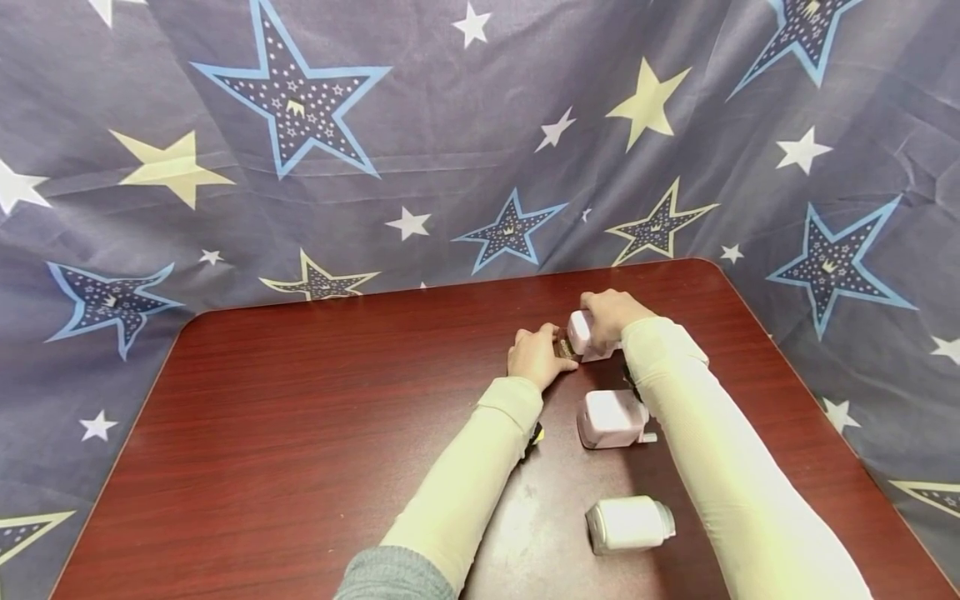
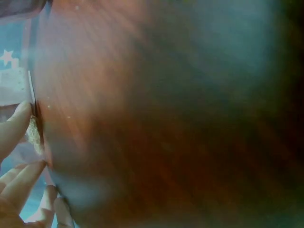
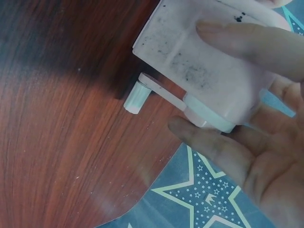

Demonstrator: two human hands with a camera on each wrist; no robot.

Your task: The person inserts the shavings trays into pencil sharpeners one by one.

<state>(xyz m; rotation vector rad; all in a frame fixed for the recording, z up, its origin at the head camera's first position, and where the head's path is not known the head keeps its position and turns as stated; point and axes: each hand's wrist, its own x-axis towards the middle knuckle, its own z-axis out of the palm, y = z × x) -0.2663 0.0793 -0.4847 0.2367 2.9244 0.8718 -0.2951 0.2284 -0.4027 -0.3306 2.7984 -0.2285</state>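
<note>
At the far right of the table my right hand (image 1: 615, 317) grips a pale pink crank pencil sharpener (image 1: 580, 333). In the right wrist view, dark smudges mark the sharpener's body (image 3: 190, 61), and its crank handle (image 3: 137, 97) sticks out over the table. My left hand (image 1: 536, 357) is just left of it, thumb and fingers around a small see-through brownish shavings drawer (image 1: 566, 346). Light-coloured shavings (image 2: 34, 135) show between thumb and fingers in the left wrist view. The drawer is close against the sharpener's front and partly hidden by the fingers.
Nearer to me, a second pink crank sharpener (image 1: 611, 418) stands beside the right forearm. A white rounded object with a greyish end (image 1: 630, 523) is closer to the front. The reddish-brown table (image 1: 300, 433) meets a star-patterned curtain (image 1: 420, 100) at the back and sides.
</note>
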